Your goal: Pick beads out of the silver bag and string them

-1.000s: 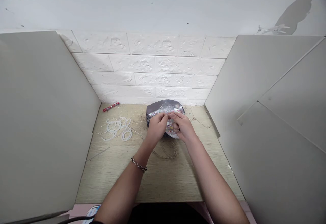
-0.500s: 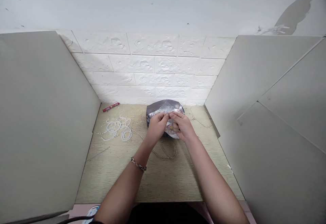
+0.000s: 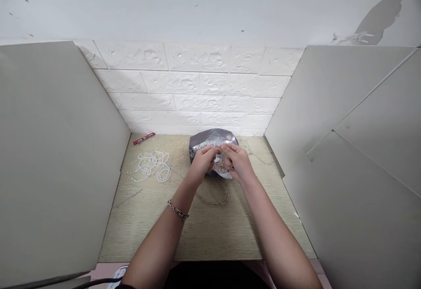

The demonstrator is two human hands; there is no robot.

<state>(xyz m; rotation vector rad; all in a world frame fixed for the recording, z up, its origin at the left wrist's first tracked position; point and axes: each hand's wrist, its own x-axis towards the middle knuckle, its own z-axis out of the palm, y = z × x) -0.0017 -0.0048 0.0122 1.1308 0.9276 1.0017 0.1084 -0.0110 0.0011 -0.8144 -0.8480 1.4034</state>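
Note:
Over a silvery, shiny bag [image 3: 213, 137] that holds small multicoloured bits, both of my hands meet with their fingertips close together. My left hand [image 3: 204, 161] is closed in a pinch, thumb against forefinger. My right hand [image 3: 237, 161] pinches too, its other fingers curled in. Whatever lies between the fingertips is too small to make out. Just below the bag a looped strand of small clear beads [image 3: 219, 194] rests on the tabletop and runs left under my left wrist.
White bead strands [image 3: 154, 166] lie coiled at the left. A red packet [image 3: 144, 138] sits by the back wall. A thin wire or needle [image 3: 127, 198] lies at the left edge, and a fine thread [image 3: 259, 157] at the right. Grey panels [image 3: 59, 162] stand on both sides.
My hands stay over the bag, and the fingertips have shifted slightly, the left fingers turning a little to the right. The objects on the table lie as before.

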